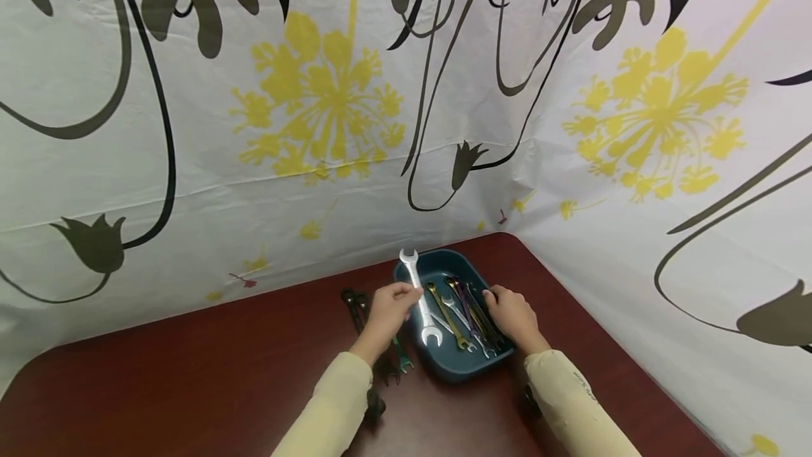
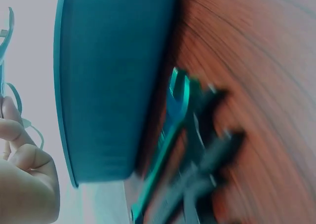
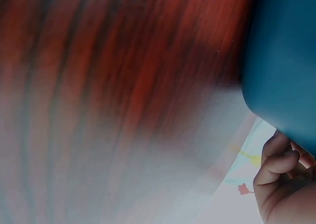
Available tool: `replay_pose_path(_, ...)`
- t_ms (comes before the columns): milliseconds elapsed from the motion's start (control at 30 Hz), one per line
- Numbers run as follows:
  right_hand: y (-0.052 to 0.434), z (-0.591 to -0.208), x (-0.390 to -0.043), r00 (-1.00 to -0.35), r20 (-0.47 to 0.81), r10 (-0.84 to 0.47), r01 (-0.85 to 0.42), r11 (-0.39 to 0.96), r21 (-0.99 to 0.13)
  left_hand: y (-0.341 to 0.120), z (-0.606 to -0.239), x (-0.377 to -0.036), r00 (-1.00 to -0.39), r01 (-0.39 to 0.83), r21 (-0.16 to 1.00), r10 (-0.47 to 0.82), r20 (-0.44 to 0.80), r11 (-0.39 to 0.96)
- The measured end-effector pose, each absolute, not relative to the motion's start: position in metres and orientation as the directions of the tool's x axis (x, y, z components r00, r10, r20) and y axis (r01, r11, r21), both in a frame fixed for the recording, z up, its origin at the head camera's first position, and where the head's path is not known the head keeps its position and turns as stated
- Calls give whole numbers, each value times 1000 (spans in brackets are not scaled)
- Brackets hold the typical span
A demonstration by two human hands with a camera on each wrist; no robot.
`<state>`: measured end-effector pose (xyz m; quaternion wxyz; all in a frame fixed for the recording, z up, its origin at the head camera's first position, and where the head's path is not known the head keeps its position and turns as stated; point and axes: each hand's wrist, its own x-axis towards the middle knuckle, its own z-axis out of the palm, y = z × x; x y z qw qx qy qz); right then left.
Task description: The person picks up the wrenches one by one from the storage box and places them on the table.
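left hand [image 1: 388,305], lower centre of frame: pinching my silver wrench [image 1: 419,295] over the blue tray [image 1: 457,365]. right hand [image 1: 515,314], fingers curled on that tray's right rim. dark wrenches [image 1: 355,302] lie on table [image 1: 190,386], left of tray.

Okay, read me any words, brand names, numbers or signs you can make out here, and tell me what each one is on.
No text can be read in any view.
Silver wrench in the left hand: any size marks are too small to read.
Wrenches in the blue tray by the right hand: too small.
Backdrop sheet: only printed flowers, no writing.
Wrist views: too blurred.
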<state>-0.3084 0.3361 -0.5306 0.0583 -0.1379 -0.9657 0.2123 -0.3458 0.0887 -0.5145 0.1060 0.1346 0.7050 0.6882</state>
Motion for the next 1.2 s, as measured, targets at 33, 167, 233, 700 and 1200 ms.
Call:
replay_pose_path(33,336,-530,-308,-955,51,291,242,872,-426,84,-515,-346,-941,48,999,337,38,21)
replay_pose_path(167,335,-530,-309,-957,41,287,243,873,-423,67,-519,-345,-945,39,998,327,22,44)
replay_pose_path(233,335,-530,-309,-957,42,286,242,874,-422,58,-521,-345,-948,28,997,319,4,71)
replay_pose_path(700,333,-532,-305,-955,53,292,240,865,-441,2,-539,-335,-951,3,973,303,-68,229)
replay_pose_path(1200,335,-528,-307,-955,62,291,233,862,-450,-37,-552,-335,-950,-60,948,273,-150,311)
